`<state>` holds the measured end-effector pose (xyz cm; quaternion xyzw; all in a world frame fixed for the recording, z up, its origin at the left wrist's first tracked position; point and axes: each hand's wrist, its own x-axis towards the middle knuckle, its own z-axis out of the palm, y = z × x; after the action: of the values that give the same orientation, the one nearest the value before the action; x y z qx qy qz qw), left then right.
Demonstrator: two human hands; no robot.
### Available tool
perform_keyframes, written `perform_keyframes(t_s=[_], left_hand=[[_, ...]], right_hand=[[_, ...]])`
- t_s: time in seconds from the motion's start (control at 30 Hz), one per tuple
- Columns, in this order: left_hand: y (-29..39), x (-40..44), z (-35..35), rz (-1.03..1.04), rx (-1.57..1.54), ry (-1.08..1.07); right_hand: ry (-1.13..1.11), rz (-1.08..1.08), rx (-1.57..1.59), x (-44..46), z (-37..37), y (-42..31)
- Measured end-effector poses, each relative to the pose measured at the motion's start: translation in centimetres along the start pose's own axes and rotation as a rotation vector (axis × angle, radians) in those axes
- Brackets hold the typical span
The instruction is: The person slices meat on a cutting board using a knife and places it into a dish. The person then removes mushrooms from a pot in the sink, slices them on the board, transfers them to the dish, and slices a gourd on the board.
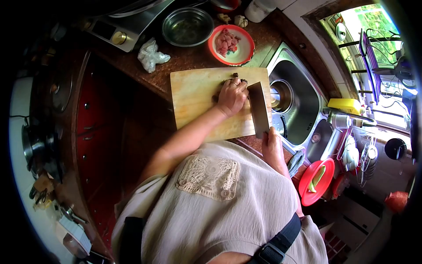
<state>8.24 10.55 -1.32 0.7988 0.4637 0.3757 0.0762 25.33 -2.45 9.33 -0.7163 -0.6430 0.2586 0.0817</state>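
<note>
A wooden cutting board [191, 103] lies on the counter in front of me. My left hand [233, 95] rests on it with fingers curled down over some small dark pieces of food [236, 75], too covered to tell their kind. A few of these pieces show around the fingertips and beside the hand. In my right hand [273, 144] is the handle of a cleaver [259, 110]. Its broad blade stands over the right part of the board, close to the left fingertips.
Beyond the board are a red-rimmed plate [244, 52] of cut raw meat, a metal bowl [188, 27], garlic [241, 20] and a plastic bag [152, 55]. A steel sink [303, 94] adjoins the board's right side. A red basin [306, 187] holds long green vegetables.
</note>
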Motion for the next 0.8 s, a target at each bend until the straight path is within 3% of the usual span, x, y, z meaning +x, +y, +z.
perform_keyframes(t_s=[0.3,0.37,0.5,0.6,0.8], left_hand=[[0.1,0.4,-0.7,0.022,0.025,0.026],[0.0,0.2,-0.5,0.001,-0.019,-0.002],[-0.1,1.3,-1.7,-0.147,-0.227,0.062],[-2.4,2.7,-0.7,-0.013,-0.058,0.044],[-2.1,3.7,-0.9,-0.013,-0.02,-0.079]], right_hand=[[0.05,0.057,-0.023,0.8,2.5,-0.3],[-0.001,0.141,-0.078,-0.4,1.9,-0.4],[0.053,0.042,0.102,-1.7,1.6,0.9],[0.076,0.014,0.12,-1.6,1.4,1.1],[0.086,0.038,0.132,-1.1,0.4,0.1]])
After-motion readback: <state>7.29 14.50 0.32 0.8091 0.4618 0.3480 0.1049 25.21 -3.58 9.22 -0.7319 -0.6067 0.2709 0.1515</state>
